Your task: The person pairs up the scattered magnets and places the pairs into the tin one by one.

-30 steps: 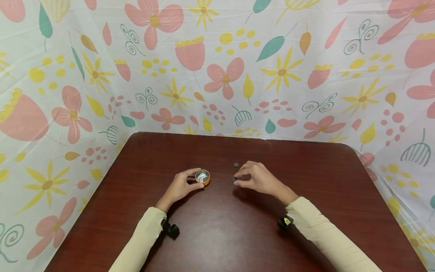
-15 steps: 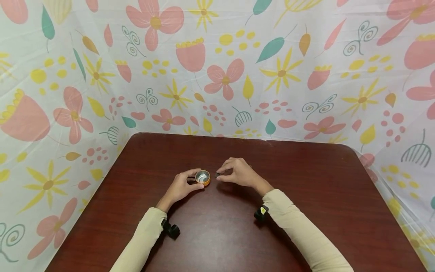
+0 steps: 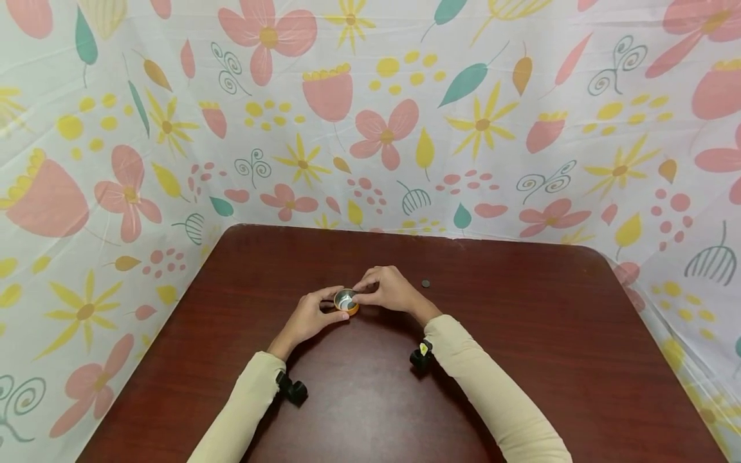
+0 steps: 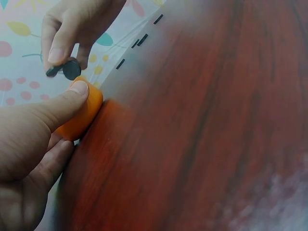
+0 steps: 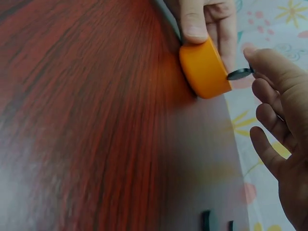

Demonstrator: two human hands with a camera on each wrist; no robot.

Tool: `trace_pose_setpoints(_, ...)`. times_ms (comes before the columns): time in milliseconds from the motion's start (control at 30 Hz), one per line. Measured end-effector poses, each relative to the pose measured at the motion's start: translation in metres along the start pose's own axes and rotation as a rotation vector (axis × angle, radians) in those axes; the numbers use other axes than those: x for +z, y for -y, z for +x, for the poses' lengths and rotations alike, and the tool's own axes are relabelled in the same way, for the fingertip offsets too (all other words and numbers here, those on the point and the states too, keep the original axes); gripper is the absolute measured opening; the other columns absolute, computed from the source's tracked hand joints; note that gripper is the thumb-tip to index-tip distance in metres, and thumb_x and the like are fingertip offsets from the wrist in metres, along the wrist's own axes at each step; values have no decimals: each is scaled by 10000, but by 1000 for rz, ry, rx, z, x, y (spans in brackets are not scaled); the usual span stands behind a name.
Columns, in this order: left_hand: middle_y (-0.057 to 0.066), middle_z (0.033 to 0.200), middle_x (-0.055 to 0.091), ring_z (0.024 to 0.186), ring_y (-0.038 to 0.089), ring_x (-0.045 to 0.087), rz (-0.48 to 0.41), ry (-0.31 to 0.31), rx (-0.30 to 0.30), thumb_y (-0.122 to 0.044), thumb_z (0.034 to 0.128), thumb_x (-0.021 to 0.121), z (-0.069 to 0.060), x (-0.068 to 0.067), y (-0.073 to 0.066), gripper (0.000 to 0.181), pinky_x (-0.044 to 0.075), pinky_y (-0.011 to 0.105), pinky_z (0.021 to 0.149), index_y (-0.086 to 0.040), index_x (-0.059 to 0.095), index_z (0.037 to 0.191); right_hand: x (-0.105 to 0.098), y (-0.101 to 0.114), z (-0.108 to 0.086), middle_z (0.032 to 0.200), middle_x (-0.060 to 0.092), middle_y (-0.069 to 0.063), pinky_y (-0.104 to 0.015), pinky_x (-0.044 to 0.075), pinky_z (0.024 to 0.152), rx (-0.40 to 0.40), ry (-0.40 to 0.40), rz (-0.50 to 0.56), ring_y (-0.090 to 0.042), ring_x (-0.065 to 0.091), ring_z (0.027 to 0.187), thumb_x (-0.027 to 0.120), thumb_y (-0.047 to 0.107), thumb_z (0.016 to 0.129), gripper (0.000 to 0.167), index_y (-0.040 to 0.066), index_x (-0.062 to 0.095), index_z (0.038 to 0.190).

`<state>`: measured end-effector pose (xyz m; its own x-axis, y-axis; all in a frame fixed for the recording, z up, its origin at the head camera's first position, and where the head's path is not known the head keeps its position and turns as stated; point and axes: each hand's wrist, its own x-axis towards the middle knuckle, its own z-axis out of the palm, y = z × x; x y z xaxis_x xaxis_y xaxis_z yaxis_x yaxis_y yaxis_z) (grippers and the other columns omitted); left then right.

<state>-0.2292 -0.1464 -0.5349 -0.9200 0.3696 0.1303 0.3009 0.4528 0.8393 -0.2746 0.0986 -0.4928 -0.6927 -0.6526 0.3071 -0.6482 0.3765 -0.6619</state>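
Observation:
In the head view, my left hand [image 3: 309, 318] grips a small round orange tin [image 3: 350, 312] on the table, thumb in front and fingers behind. Its top stands open, with a silvery inside. My right hand [image 3: 390, 290] is at the tin's right rim. In the left wrist view, its thumb and fingers pinch a small dark disc [image 4: 72, 70], with another dark piece [image 4: 53, 71] beside it. From the right wrist, the disc [image 5: 239, 74] appears tilted at the tin's rim; I cannot tell whether they touch. One more dark disc [image 3: 425, 283] lies right of my right hand.
The dark red wooden table [image 3: 359, 411] reaches back to a floral cloth [image 3: 382, 83] hanging behind and at both sides. Thin dark slivers [image 4: 158, 19] show on the table in the left wrist view; some may be reflections. Both wrists carry small black cameras [image 3: 292, 390].
My right hand has gripped a disc from the table and carried it left to the tin. A disc on the right has come into view from behind that hand. My left hand stays put.

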Motion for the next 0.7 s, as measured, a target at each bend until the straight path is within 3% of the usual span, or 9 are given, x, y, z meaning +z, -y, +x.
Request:
trace_pose_setpoints(400,47,1380,631,1163,204,663,-9,17,-16,-262,880,824,-3,0,1,672,544,378,989,-105,554,1475,7,5,12,959,745,70,-271,553,723,82,9,32,-151,673,909,833,255,885,159,145,841,999)
trace_pose_setpoints(700,42,1390,623,1171,206,661,-5,20,-11,-282,887,815,-2,-2,2,662,549,372,980,-107,561,1472,11,-8,11,883,710,117,-261,515,658,72,51,-45,-99,598,787,844,266,872,163,160,844,995)
